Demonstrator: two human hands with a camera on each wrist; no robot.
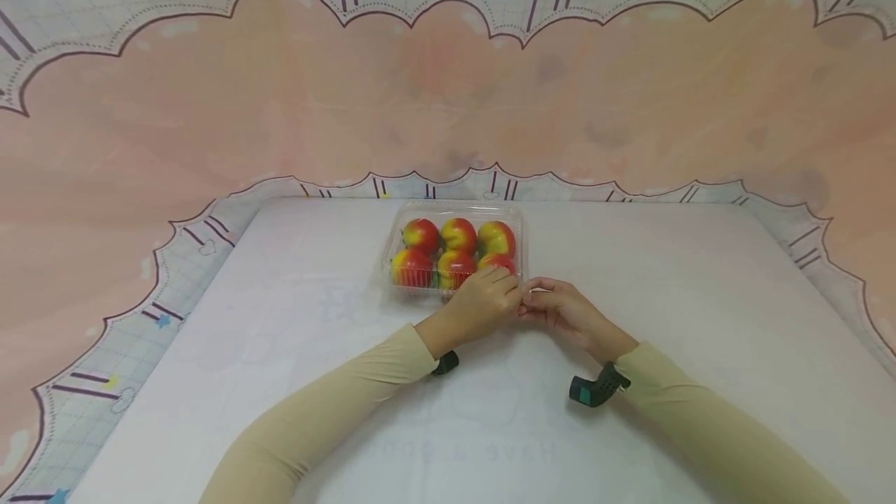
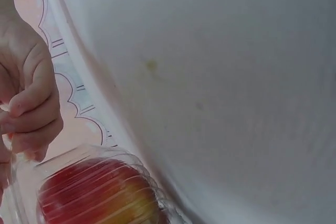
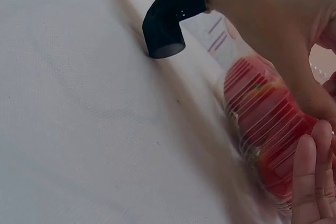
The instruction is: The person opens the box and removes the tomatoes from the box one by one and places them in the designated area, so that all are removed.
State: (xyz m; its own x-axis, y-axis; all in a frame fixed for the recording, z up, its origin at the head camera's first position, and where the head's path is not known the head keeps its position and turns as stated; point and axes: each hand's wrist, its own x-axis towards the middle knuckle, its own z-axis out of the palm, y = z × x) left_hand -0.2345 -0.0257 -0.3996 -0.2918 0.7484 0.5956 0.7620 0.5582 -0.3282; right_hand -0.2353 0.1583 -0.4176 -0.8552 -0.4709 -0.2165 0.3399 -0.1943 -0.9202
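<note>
A clear plastic clamshell box (image 1: 458, 211) stands near the table's far edge, its lid lying over the top. Several red-and-yellow fruits (image 1: 421, 236), like small mangoes, sit inside in two rows. At the box's front right corner, my left hand (image 1: 484, 303) grips the edge with curled fingers. My right hand (image 1: 560, 309) meets it there, thumb and fingertips pinching the same corner. In the left wrist view, the right hand (image 2: 31, 87) appears beside the ribbed box wall (image 2: 68, 157). The right wrist view shows the left hand (image 3: 294, 40) above the fruits; the exact pinch point is hidden.
A white cloth covers the table (image 1: 294, 271). Behind it and along its sides hangs a peach-and-white patterned sheet (image 1: 448, 99). Black wrist cameras (image 1: 595, 389) are strapped below both hands, close to the tabletop.
</note>
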